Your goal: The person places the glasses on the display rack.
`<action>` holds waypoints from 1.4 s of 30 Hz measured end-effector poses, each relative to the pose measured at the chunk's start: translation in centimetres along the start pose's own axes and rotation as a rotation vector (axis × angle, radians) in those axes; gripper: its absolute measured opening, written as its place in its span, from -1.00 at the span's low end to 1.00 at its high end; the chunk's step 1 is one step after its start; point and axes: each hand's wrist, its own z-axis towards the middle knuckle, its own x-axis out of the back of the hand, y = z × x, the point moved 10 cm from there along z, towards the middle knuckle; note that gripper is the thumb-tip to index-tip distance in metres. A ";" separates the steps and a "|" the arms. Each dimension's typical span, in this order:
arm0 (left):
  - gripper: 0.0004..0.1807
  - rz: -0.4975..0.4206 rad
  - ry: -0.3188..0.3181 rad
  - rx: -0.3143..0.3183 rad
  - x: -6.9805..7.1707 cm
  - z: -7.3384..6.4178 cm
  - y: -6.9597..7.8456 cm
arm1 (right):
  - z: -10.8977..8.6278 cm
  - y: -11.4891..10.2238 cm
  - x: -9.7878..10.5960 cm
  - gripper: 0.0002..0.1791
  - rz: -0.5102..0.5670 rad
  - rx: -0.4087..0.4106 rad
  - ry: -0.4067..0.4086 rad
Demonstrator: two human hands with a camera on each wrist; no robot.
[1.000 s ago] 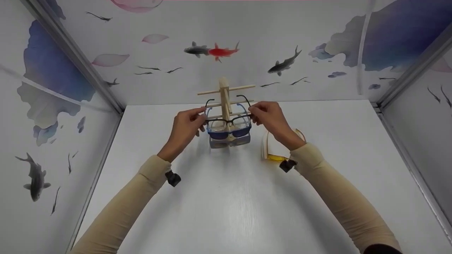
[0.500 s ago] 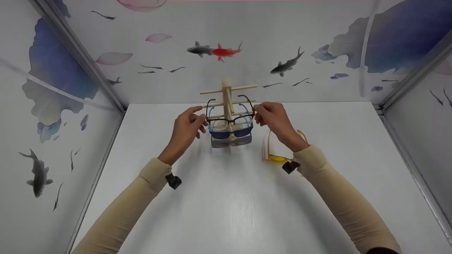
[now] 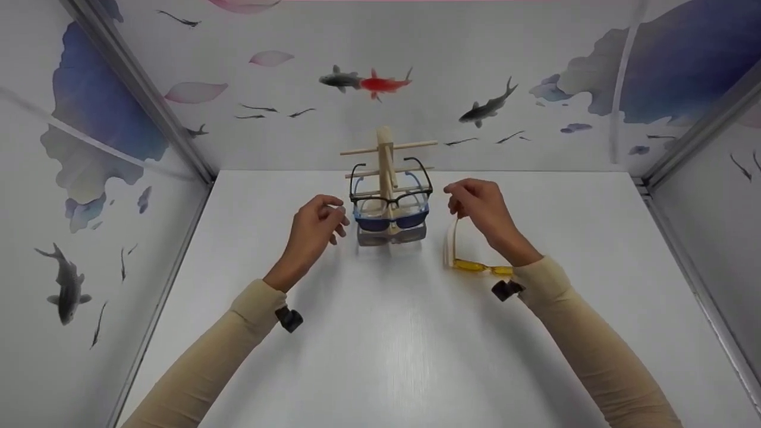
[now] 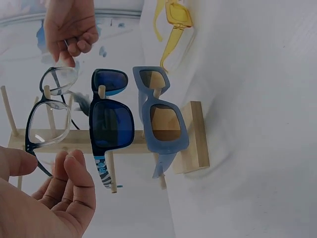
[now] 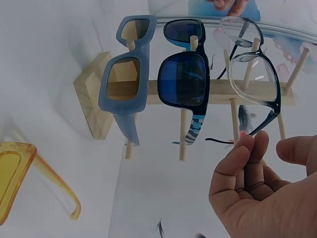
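Note:
A wooden glasses rack with crossbars stands at the back middle of the table. Clear-lensed eyeglasses with a black frame sit on it, above dark blue sunglasses and grey-blue sunglasses. To the left of the rack, my left hand holds nothing, its fingers loosely bent and a small gap from the eyeglasses. My right hand hovers on the other side, fingers relaxed, clear of the temple. Beneath the right wrist lie yellow glasses, partly hidden by the forearm.
The white table is closed in by a back wall and side walls painted with fish and petals. At the top of the rack, a bare crossbar sticks out to both sides.
Both hands have let go of the black-framed eyeglasses, which stay on the rack. The right hand has moved off to the right, the left slightly down and away.

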 end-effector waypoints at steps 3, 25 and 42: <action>-0.73 -0.016 -0.014 0.003 -0.4 -0.3 -0.5 | -0.4 0.3 0.3 -0.63 -0.005 0.006 0.004; -0.85 -0.009 -0.119 0.000 -4.4 -2.5 -2.4 | -3.3 3.8 1.8 -0.63 -0.047 -0.013 0.004; -0.81 -0.011 -0.236 -0.022 -8.8 -3.4 -4.1 | -5.9 6.5 3.5 -0.61 -0.005 -0.008 0.025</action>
